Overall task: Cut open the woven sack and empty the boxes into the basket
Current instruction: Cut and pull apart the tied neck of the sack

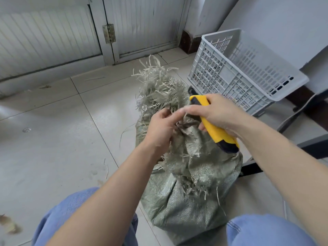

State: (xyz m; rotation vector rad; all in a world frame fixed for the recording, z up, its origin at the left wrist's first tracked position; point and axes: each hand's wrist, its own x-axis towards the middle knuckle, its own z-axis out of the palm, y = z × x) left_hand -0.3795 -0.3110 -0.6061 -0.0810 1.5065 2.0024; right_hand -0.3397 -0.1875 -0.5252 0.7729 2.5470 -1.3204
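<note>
Left hand point(162, 127) pinches the frayed neck of the sack point(188, 196); right hand point(220, 112) grips a knife point(215, 132).
Mid-frame on the floor point(71, 130), it looks limp and bulky; best held by the bunched weave. Basket point(213, 73) upper right.

Person wears light blue denim jeans point(58, 217), the fabric visible over both knees. Stitched seam with a fold shows on the right leg. Left forearm point(110, 189) and right forearm point(276, 153) are bare, uncovered down to left hand point(160, 128) and right hand point(218, 112).
</note>
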